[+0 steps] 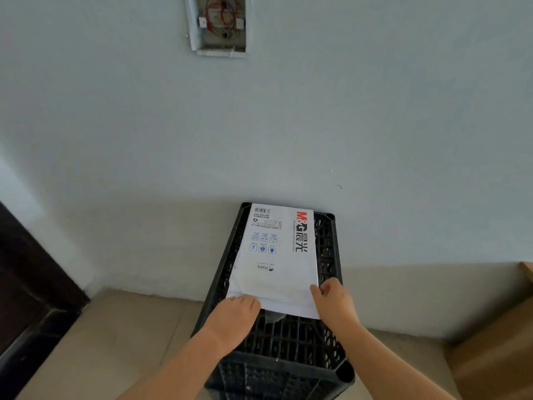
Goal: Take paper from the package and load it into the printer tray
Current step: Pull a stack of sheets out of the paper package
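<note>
— Both hands are on the near end of the pack (277, 255). Right hand (334, 301) pinches its near right corner, thumb on top, fingers out of sight beyond the edge.

— And the left hand (236, 313)?

— Lying palm-down at the near left corner, at about 9 o'clock from the right one. Its fingertips disappear under or into the pack's open end, so whether it is actually gripping there I cannot tell.

— Where is the pack relative to them?

— Stretching away from both hands toward 12 o'clock, long side running away from the person. It lies flat on a black crate (288, 342), printed face up, with the red logo along its right edge and a barcode at the far end. The near end looks loose and wrinkled.

— Does it cover the crate?

— Only the far half. The near half of the lattice top is bare, below the wrists at 6 o'clock. A strip of lattice also shows past the pack's right edge at 3 o'clock.

— Surroundings?

— The crate stands on a tan floor (115, 342) against a pale wall (346, 111). High on the wall at 12 o'clock is an open box (219, 24) with red wires. A dark door frame (28, 284) sits at 9 o'clock, a brown carton (496, 342) at 4 o'clock.
</note>
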Action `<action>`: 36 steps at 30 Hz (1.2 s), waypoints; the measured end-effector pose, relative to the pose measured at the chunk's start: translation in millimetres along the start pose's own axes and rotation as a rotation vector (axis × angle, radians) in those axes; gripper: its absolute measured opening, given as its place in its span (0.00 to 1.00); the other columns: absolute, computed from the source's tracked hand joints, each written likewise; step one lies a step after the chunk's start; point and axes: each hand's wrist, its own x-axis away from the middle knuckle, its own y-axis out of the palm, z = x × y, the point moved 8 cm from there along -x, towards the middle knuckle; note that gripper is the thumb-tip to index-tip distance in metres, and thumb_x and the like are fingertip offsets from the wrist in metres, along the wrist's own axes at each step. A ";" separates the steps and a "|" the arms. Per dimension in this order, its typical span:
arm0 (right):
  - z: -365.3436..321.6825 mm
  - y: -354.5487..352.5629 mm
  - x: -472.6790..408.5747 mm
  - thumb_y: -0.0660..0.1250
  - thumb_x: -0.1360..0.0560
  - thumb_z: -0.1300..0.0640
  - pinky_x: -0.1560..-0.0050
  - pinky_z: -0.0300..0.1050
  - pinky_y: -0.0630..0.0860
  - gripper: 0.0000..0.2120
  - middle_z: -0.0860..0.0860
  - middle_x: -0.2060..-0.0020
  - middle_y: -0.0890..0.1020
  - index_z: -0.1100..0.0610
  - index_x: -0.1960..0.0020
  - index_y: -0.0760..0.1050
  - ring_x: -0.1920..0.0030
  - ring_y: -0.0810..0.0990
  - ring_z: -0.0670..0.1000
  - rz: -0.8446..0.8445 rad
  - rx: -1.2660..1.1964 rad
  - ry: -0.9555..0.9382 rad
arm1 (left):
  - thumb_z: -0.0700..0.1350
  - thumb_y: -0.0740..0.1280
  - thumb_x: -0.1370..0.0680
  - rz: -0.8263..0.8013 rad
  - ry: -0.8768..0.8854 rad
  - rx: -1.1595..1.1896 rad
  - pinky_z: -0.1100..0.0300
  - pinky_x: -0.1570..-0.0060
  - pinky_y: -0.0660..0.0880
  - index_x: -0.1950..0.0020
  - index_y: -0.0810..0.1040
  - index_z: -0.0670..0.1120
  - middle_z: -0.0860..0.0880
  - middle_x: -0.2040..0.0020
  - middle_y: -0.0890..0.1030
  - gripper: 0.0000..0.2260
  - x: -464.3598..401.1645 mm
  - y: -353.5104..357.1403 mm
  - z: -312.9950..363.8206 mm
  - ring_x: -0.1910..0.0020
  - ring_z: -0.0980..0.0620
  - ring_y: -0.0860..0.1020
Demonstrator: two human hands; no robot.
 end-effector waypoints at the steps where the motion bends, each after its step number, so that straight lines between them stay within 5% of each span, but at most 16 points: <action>1: 10.2 4.8 4.2 0.62 0.23 0.46 0.63 0.46 0.75 0.13 0.55 0.57 0.79 0.56 0.51 0.70 0.64 0.77 0.51 -0.045 -0.018 0.080 | 0.44 0.83 0.51 -0.001 0.000 0.008 0.64 0.70 0.79 0.58 0.83 0.49 0.53 0.65 0.83 0.23 2.8 0.1 1.1 0.70 0.57 0.81; 5: 31.5 39.6 25.2 0.66 0.24 0.55 0.62 0.51 0.84 0.12 0.57 0.53 0.79 0.59 0.45 0.69 0.64 0.82 0.55 -0.256 -0.498 0.372 | 0.42 0.81 0.54 -0.023 -0.007 0.034 0.67 0.82 0.69 0.66 0.80 0.51 0.56 0.72 0.77 0.20 11.4 -10.5 4.4 0.78 0.59 0.73; 8: 32.2 45.9 28.2 0.66 0.25 0.66 0.61 0.50 0.83 0.08 0.60 0.47 0.76 0.61 0.47 0.70 0.51 0.81 0.60 -0.218 -0.720 0.405 | 0.41 0.80 0.54 -0.030 0.006 0.003 0.67 0.83 0.68 0.65 0.80 0.51 0.56 0.72 0.77 0.20 19.1 -13.8 7.4 0.78 0.59 0.73; 12: 33.2 48.3 40.0 0.66 0.26 0.70 0.62 0.51 0.82 0.15 0.60 0.43 0.73 0.62 0.41 0.68 0.49 0.78 0.61 -0.167 -0.810 0.453 | 0.41 0.80 0.49 -0.003 -0.021 0.107 0.67 0.78 0.70 0.64 0.78 0.53 0.57 0.70 0.77 0.19 26.5 -3.4 4.4 0.75 0.60 0.73; 15: 32.9 44.8 49.8 0.66 0.26 0.70 0.63 0.51 0.82 0.19 0.60 0.43 0.71 0.61 0.38 0.65 0.48 0.78 0.62 -0.141 -0.797 0.448 | 0.49 0.68 0.26 0.060 -0.069 0.326 0.67 0.53 0.72 0.53 0.77 0.51 0.57 0.52 0.79 0.04 41.9 -18.0 -0.2 0.54 0.59 0.75; 17: 34.0 43.1 54.8 0.67 0.26 0.70 0.63 0.51 0.82 0.20 0.60 0.42 0.71 0.60 0.38 0.65 0.48 0.78 0.62 -0.126 -0.793 0.444 | 0.54 0.58 0.20 0.050 -0.199 0.477 0.59 0.32 0.64 0.38 0.76 0.51 0.58 0.35 0.71 0.14 51.4 -18.4 -11.8 0.35 0.58 0.67; 19: 34.9 43.0 61.4 0.67 0.26 0.69 0.64 0.49 0.81 0.18 0.60 0.42 0.71 0.61 0.39 0.66 0.48 0.78 0.61 -0.123 -0.806 0.449 | 0.56 0.58 0.20 0.085 -0.338 0.594 0.54 0.27 0.58 0.32 0.72 0.50 0.55 0.30 0.65 0.19 58.4 -18.4 -24.6 0.28 0.53 0.61; 28: 35.5 37.9 95.0 0.64 0.23 0.68 0.69 0.44 0.79 0.08 0.60 0.44 0.75 0.61 0.45 0.73 0.50 0.78 0.57 -0.194 -0.809 0.478 | 0.40 0.68 0.24 0.030 -0.937 1.442 0.52 0.41 0.72 0.39 0.76 0.46 0.43 0.34 0.74 0.13 64.9 22.2 -50.7 0.43 0.45 0.74; 32: 38.5 40.3 107.1 0.63 0.23 0.68 0.68 0.43 0.79 0.06 0.60 0.43 0.74 0.60 0.49 0.74 0.48 0.77 0.58 -0.270 -0.838 0.476 | 0.34 0.67 0.26 -0.071 -1.021 1.637 0.51 0.50 0.76 0.47 0.78 0.51 0.44 0.38 0.76 0.14 66.5 39.3 -45.7 0.43 0.44 0.76; 36: 40.0 42.9 114.3 0.65 0.24 0.66 0.72 0.42 0.78 0.07 0.60 0.47 0.77 0.61 0.47 0.75 0.55 0.80 0.58 -0.297 -0.804 0.497 | 0.33 0.65 0.25 -0.125 -0.995 1.737 0.55 0.57 0.76 0.42 0.78 0.50 0.43 0.41 0.78 0.16 70.2 38.6 -39.9 0.48 0.45 0.78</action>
